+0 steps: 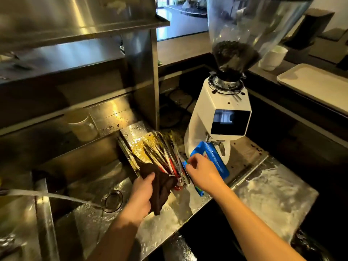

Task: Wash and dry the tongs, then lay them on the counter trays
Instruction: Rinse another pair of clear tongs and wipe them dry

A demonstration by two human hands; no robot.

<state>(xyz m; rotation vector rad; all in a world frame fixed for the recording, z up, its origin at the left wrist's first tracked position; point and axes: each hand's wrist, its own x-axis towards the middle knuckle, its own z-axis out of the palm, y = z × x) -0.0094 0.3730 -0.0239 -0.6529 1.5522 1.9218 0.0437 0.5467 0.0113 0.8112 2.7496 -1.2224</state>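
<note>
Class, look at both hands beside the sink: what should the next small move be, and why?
Probably the right hand should leave the blue packet and pick one of the tongs from the wet pile. The left hand already grips a dark cloth against them, ready to dry, and a tray waits on the counter.

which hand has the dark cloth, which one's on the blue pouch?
The left hand grips the dark brown cloth over the tongs. The right hand pinches the blue pouch beside the white grinder.
</note>
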